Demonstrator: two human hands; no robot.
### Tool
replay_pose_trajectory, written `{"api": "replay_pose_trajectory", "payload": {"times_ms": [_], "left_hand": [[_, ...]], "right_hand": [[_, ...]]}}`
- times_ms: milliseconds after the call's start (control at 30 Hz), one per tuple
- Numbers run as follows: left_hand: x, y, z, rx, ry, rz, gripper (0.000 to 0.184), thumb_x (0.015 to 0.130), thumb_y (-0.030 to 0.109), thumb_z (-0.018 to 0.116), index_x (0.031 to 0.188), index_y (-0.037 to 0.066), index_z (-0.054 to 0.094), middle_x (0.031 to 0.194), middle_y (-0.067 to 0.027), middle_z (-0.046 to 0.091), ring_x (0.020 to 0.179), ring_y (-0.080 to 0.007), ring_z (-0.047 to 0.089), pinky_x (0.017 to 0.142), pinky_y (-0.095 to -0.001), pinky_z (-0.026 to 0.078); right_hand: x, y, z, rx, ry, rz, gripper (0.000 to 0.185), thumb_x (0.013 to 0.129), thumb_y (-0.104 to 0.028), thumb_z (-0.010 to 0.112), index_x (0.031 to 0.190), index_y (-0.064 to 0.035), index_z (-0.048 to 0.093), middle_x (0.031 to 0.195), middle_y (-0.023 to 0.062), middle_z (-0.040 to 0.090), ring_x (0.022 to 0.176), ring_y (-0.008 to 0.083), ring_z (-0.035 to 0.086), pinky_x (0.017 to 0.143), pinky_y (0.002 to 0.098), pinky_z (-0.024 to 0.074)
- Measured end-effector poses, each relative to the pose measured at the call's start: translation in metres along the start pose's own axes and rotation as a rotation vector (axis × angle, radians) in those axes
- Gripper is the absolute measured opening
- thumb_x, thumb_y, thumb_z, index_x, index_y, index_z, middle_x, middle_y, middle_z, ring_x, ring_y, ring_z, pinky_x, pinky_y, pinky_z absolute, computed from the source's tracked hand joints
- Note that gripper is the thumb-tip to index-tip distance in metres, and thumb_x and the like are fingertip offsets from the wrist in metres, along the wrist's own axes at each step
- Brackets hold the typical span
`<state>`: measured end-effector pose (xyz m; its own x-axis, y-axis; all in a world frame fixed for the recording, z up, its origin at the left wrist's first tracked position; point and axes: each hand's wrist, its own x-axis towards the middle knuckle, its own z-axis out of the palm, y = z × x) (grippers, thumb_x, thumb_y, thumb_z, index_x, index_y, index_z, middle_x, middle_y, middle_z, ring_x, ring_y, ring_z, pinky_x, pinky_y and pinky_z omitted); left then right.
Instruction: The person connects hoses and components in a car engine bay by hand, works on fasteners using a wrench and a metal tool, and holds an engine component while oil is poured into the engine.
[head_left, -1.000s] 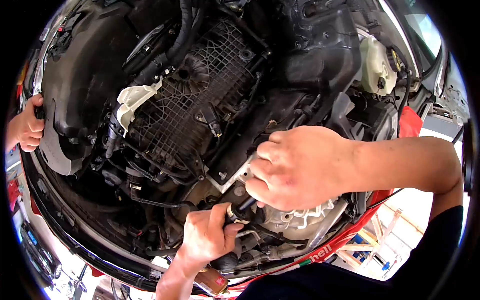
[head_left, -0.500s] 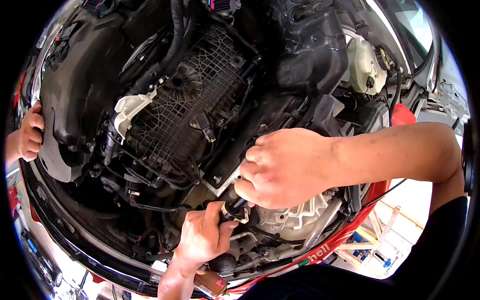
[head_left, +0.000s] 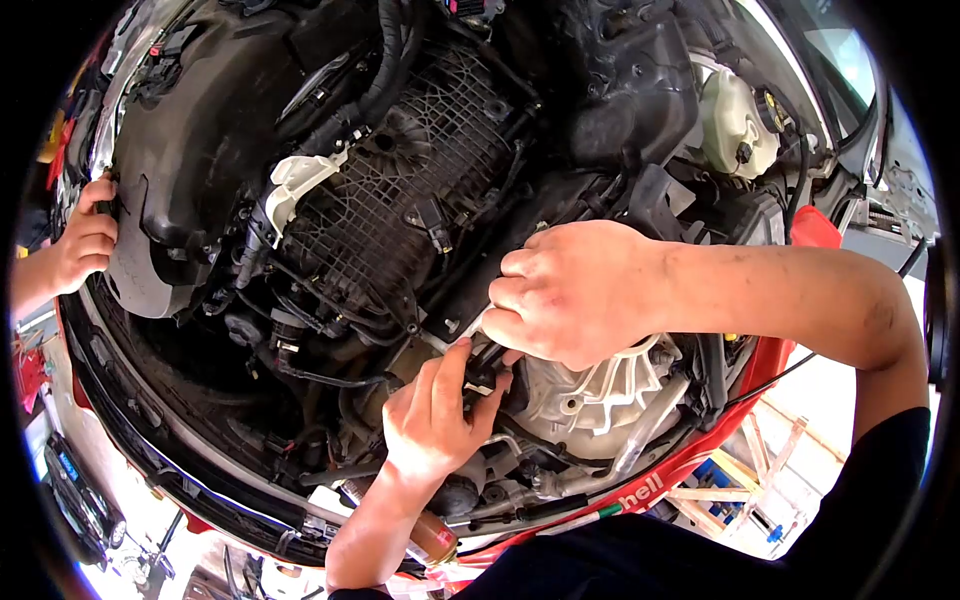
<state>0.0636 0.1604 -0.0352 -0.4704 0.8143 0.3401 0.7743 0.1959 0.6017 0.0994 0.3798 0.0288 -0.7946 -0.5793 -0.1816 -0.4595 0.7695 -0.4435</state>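
Note:
My left hand (head_left: 432, 418) is at the lower centre of the engine bay, thumb and fingers closed around a dark hose fitting (head_left: 482, 376). Just up and to the right, my right hand (head_left: 580, 295) makes a fist on a short black hose (head_left: 490, 354) that runs down to that fitting. The far end of the hose is hidden under the right hand. A pale ribbed metal casing (head_left: 610, 405) lies below the right hand, and a black ribbed cover (head_left: 370, 225) spreads out to the upper left of both hands.
Another person's hand (head_left: 85, 245) rests on a dark cover (head_left: 165, 225) at the far left. A white bracket (head_left: 292, 192) and a pale reservoir (head_left: 735, 120) sit in the bay. A can (head_left: 432, 540) stands by my left forearm. Red bodywork (head_left: 690, 455) edges the bay.
My left hand has moved up and right, closer to my right hand, with its fingers stretched further along the fitting. My right hand has shifted slightly upward. The whole view has also shifted a little.

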Motion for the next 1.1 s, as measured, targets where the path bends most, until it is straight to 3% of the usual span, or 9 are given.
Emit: {"api": "replay_pose_trajectory", "payload": {"times_ms": [133,267,367,400,500,600,733,800,1100], "left_hand": [[0.002,0.005,-0.002,-0.04,-0.019,-0.066,0.051,0.065,0.007,0.079,0.108,-0.005,0.054,0.083,-0.0148,0.063,0.06,-0.028,0.063,0.048,-0.0324,0.049],[0.006,-0.001,-0.005,-0.139,-0.041,-0.06,0.046,0.071,0.019,0.079,0.105,-0.003,0.058,0.075,-0.011,0.061,0.055,-0.0229,0.06,0.047,-0.0297,0.048],[0.006,0.002,-0.015,-0.283,-0.081,-0.148,0.053,0.073,0.021,0.078,0.114,-0.002,0.056,0.086,-0.0137,0.064,0.07,-0.0294,0.064,0.059,-0.0333,0.052],[0.003,0.006,-0.026,-0.38,-0.212,-0.323,0.053,0.072,0.015,0.078,0.117,-0.002,0.056,0.097,-0.0186,0.062,0.087,-0.0327,0.064,0.076,-0.0359,0.052],[-0.02,-0.013,-0.059,-0.29,-0.135,-0.43,0.048,0.074,0.009,0.074,0.118,0.0,0.056,0.106,-0.0177,0.06,0.096,-0.0275,0.062,0.084,-0.035,0.049],[-0.069,-0.062,-0.076,-0.168,0.308,-0.902,0.027,0.094,0.02,0.055,0.112,0.0,0.057,0.094,-0.0098,0.064,0.086,-0.0184,0.06,0.076,-0.0296,0.047],[-0.096,-0.132,-0.068,-0.451,0.263,-1.057,0.042,0.095,0.03,0.055,0.114,-0.007,0.054,0.103,-0.0137,0.064,0.088,-0.0189,0.061,0.08,-0.0304,0.048],[-0.084,-0.141,-0.06,-0.925,0.24,-1.184,0.047,0.095,0.036,0.054,0.116,-0.007,0.053,0.106,-0.015,0.064,0.093,-0.0197,0.063,0.08,-0.0307,0.049],[-0.06,-0.15,-0.038,-1.047,0.319,-1.166,0.031,0.1,0.022,0.044,0.108,-0.008,0.042,0.09,-0.0223,0.063,0.077,-0.0283,0.068,0.066,-0.0337,0.056]], "right_hand": [[0.0,0.001,0.006,-0.043,0.04,-0.005,0.016,0.073,-0.021,0.061,0.074,-0.0062,0.055,0.068,0.0058,0.058,0.068,0.0222,0.062,0.06,0.0338,0.052],[-0.001,0.002,0.007,-0.117,0.09,-0.034,0.016,0.069,-0.023,0.061,0.071,-0.0095,0.052,0.067,0.0013,0.053,0.064,0.0168,0.056,0.055,0.0288,0.0485],[0.001,-0.004,0.002,-0.122,0.048,0.002,0.023,0.079,-0.029,0.061,0.077,-0.0068,0.057,0.07,0.0065,0.06,0.071,0.0235,0.063,0.06,0.0357,0.0528],[0.003,-0.006,0.0,-0.103,0.021,0.037,0.029,0.081,-0.035,0.062,0.075,-0.0075,0.057,0.07,0.0066,0.06,0.07,0.0231,0.063,0.06,0.0349,0.0521],[0.005,-0.008,-0.002,-0.141,0.097,0.005,0.03,0.079,-0.035,0.065,0.07,-0.0075,0.054,0.067,0.006,0.057,0.067,0.0224,0.06,0.059,0.0335,0.0504],[0.005,-0.01,0.0,-0.189,0.118,-0.005,0.03,0.075,-0.033,0.067,0.069,-0.0071,0.052,0.066,0.0051,0.053,0.066,0.0219,0.057,0.058,0.0329,0.049],[0.003,-0.012,0.005,-0.289,0.144,0.011,0.027,0.067,-0.029,0.069,0.069,-0.0078,0.052,0.068,0.0047,0.052,0.069,0.0216,0.057,0.059,0.033,0.0491],[0.005,-0.014,0.003,-0.332,0.138,0.031,0.027,0.066,-0.029,0.069,0.069,-0.0077,0.052,0.068,0.0051,0.052,0.07,0.0219,0.057,0.059,0.0332,0.0491],[0.011,-0.018,0.004,-0.4,0.154,0.044,0.029,0.056,-0.023,0.07,0.067,-0.0069,0.049,0.067,0.0058,0.05,0.068,0.0225,0.055,0.06,0.0322,0.0488]]}}
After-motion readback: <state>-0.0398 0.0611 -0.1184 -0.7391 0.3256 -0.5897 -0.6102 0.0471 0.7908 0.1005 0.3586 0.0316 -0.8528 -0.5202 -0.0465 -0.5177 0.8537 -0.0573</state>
